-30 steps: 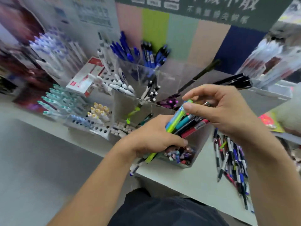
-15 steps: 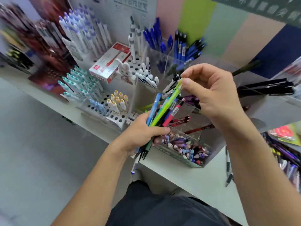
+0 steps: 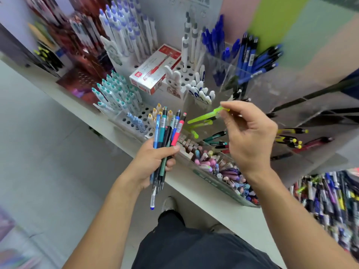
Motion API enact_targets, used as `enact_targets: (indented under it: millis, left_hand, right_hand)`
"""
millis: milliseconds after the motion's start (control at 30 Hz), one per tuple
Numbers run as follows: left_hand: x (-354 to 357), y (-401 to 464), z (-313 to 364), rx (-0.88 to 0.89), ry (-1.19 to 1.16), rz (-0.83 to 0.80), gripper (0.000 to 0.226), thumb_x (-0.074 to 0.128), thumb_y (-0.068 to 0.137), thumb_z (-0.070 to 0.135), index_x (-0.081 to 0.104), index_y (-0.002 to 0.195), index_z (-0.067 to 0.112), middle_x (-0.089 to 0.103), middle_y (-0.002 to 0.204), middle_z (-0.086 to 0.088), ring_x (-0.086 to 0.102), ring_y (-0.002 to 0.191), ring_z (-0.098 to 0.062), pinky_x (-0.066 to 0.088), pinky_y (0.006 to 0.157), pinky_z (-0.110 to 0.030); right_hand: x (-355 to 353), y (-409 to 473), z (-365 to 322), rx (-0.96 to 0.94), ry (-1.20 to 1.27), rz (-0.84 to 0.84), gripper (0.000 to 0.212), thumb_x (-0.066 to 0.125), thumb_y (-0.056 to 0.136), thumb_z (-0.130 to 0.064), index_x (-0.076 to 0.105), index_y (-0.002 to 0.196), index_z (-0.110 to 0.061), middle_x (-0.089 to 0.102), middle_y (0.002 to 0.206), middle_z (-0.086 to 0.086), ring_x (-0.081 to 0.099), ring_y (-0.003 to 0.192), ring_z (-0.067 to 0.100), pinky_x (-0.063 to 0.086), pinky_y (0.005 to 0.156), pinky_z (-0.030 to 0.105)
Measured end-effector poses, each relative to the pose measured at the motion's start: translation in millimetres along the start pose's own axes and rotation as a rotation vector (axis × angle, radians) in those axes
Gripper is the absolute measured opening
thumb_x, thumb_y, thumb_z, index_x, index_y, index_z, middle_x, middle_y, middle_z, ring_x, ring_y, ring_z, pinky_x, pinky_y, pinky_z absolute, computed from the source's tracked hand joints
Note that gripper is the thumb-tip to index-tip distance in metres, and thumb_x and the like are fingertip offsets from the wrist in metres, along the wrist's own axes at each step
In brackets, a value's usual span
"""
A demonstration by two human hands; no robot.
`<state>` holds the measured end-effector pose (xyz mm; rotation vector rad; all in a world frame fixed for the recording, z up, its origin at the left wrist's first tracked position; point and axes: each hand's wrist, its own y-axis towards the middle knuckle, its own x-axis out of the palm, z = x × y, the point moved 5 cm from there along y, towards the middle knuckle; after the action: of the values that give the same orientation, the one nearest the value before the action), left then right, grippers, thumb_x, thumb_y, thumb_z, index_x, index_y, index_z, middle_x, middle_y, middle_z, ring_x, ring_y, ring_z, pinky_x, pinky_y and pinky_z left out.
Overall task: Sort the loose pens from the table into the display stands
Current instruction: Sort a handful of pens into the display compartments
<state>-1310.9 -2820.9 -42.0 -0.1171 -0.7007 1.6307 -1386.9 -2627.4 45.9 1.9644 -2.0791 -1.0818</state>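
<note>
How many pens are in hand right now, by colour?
Neon green pen, right hand: 1
Light blue pen, left hand: 1
Teal pen: 1
Dark blue pen: 1
Pink-red pen: 1
Black pen: 1
Total: 6; bundle may hide more.

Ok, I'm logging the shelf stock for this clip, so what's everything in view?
lime green pen: one, pinched by the right hand above the clear stand
pen bundle: several, blue, teal, black, pink, in the left hand
clear stand: one, front of shelf, pastel pens inside
red and white box: one, behind the teal pens
teal-capped pens: many, in the holed stand at left
loose pens: a pile, mixed colours, far right
left hand: grips the bundle
right hand: pinches the green pen
</note>
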Motion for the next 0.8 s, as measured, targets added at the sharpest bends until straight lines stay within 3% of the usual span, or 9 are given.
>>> enact_targets:
  millis: [167,233,367,433,500,600,733,800]
  left_hand:
    - [-6,4,-1,-0.02,-0.025,0.024,0.029,0.068,0.092,0.008,0.054,0.117,0.004,0.061,0.075,-0.006,0.055,0.057,-0.015,0.048,0.048,-0.023]
    - [-4,6,0,-0.012,-0.034,0.015,0.029,0.069,0.092,0.009,0.055,0.117,0.005,0.064,0.078,-0.007,0.058,0.06,-0.016,0.049,0.05,-0.023]
    - [-6,8,0,0.006,-0.018,0.027,0.022,0.07,0.092,0.009,0.06,0.111,0.008,0.067,0.079,-0.006,0.059,0.063,-0.017,0.05,0.052,-0.024]
    - [-8,10,0,0.018,0.009,0.044,0.024,0.072,0.09,0.009,0.061,0.111,0.009,0.07,0.081,-0.007,0.061,0.065,-0.017,0.051,0.054,-0.025]
    - [-9,11,0,0.027,0.032,0.055,0.027,0.075,0.088,0.01,0.061,0.111,0.009,0.071,0.083,-0.008,0.062,0.066,-0.017,0.052,0.055,-0.025]
    - [-11,11,2,0.043,0.088,0.061,0.032,0.079,0.083,0.01,0.063,0.11,0.006,0.07,0.085,-0.009,0.061,0.066,-0.018,0.05,0.054,-0.026]
    - [-9,9,4,0.054,0.172,0.045,0.038,0.084,0.079,0.01,0.063,0.11,0.003,0.068,0.076,-0.002,0.058,0.063,-0.02,0.047,0.052,-0.027]
    - [-4,8,7,0.066,0.224,0.026,0.036,0.084,0.079,0.01,0.062,0.108,0.005,0.066,0.072,0.0,0.057,0.061,-0.019,0.047,0.051,-0.028]
  right_hand:
    - [60,-24,25,-0.105,-0.31,-0.391,0.017,0.07,0.085,0.003,0.077,0.097,-0.006,0.076,0.096,0.008,0.069,0.087,0.031,0.059,0.076,0.044]
    - [67,-29,31,-0.113,-0.412,-0.457,0.017,0.068,0.086,0.0,0.075,0.101,-0.005,0.073,0.102,0.011,0.066,0.088,0.037,0.058,0.074,0.045]
    - [59,-29,38,0.063,-0.428,-0.444,0.035,0.065,0.098,-0.027,0.066,0.125,-0.006,0.063,0.126,0.011,0.062,0.109,0.032,0.053,0.09,0.042]
    - [63,-31,37,0.1,-0.421,-0.478,0.042,0.069,0.094,-0.032,0.065,0.126,-0.006,0.062,0.126,0.012,0.06,0.111,0.03,0.051,0.092,0.04]
    - [70,-30,36,0.073,-0.439,-0.505,0.034,0.075,0.09,-0.018,0.067,0.12,-0.004,0.064,0.119,0.013,0.063,0.105,0.033,0.055,0.087,0.043]
    - [70,-21,36,0.004,-0.469,-0.445,0.024,0.065,0.087,0.003,0.069,0.111,-0.002,0.067,0.11,0.015,0.067,0.093,0.039,0.058,0.074,0.049]
    - [58,-13,29,-0.049,-0.514,-0.436,0.029,0.064,0.088,0.002,0.07,0.114,-0.008,0.067,0.113,0.008,0.067,0.091,0.035,0.058,0.068,0.046]
    - [41,-14,25,-0.031,-0.467,-0.367,0.025,0.063,0.091,-0.001,0.072,0.113,-0.01,0.068,0.112,0.002,0.067,0.093,0.025,0.057,0.074,0.04]
